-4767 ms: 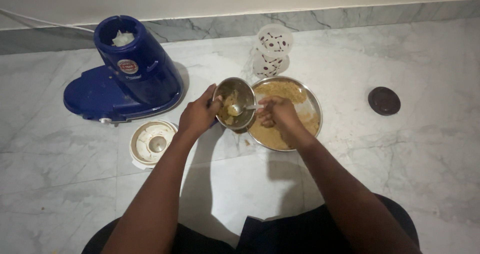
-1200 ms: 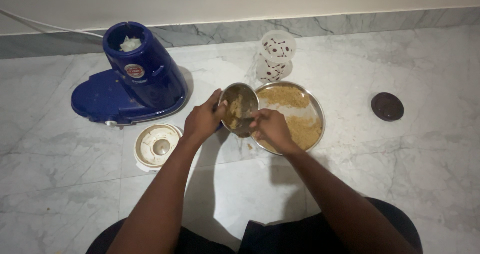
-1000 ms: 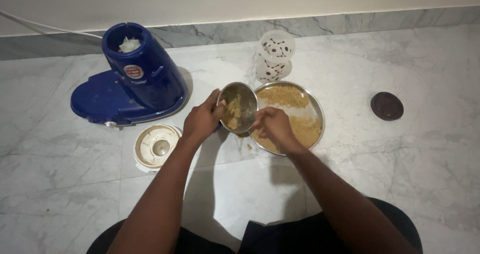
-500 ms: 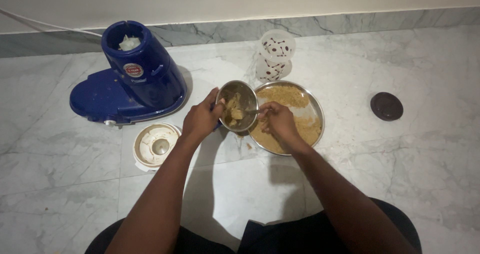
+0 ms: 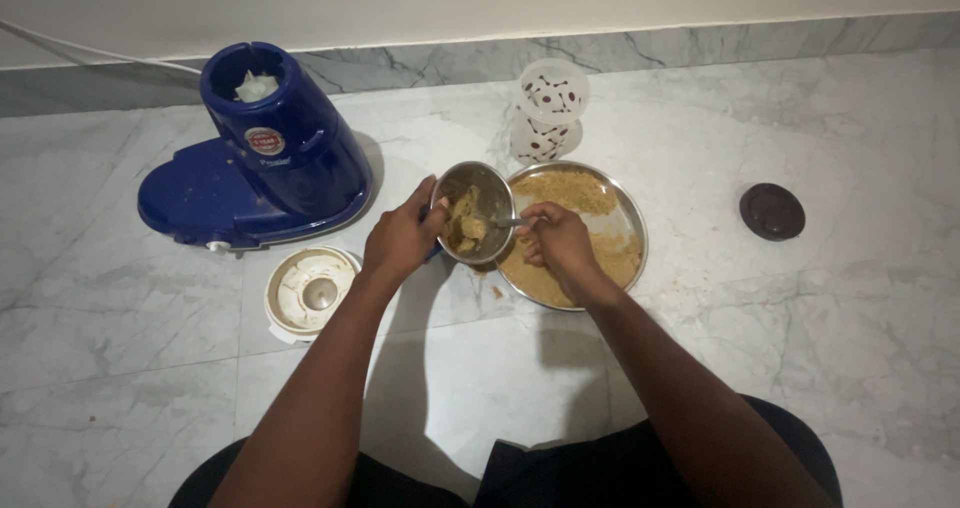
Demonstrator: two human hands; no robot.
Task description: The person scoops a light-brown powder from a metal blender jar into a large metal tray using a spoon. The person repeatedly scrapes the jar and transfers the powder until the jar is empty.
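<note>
Spoon back inside the steel jar

Paste was sticking to the wall of the small steel jar (image 5: pixel 474 213), and I was working on it over the marble floor (image 5: pixel 820 348), where I sat. My left hand (image 5: pixel 400 238) was closed around the jar from its left side, thumb at the rim, and held it tilted toward the steel plate (image 5: pixel 630 218), with its mouth touching or just above the plate's left edge; I cannot tell which. My right hand (image 5: pixel 555 243) was closed on the handle of a spoon (image 5: pixel 492 225), fingers curled together, and the bowl of the spoon was inside the jar with a lump of brownish paste on it.

A second before, this hand was lower, over the crumbs (image 5: pixel 590 258) on the plate, and the spoon was hidden under it. Now it had come up a little and the spoon reached again into the jar. By my judgement this meant one more scoop was starting, and some paste remained in the jar to bring out.

The blue mixer base (image 5: pixel 260 153) stood near on the left, its pale round lid (image 5: pixel 310 290) lay in front of it, a spotted plastic container (image 5: pixel 548 108) stood just behind the plate, and a dark round cap (image 5: pixel 771 211) lay well apart on the right.
</note>
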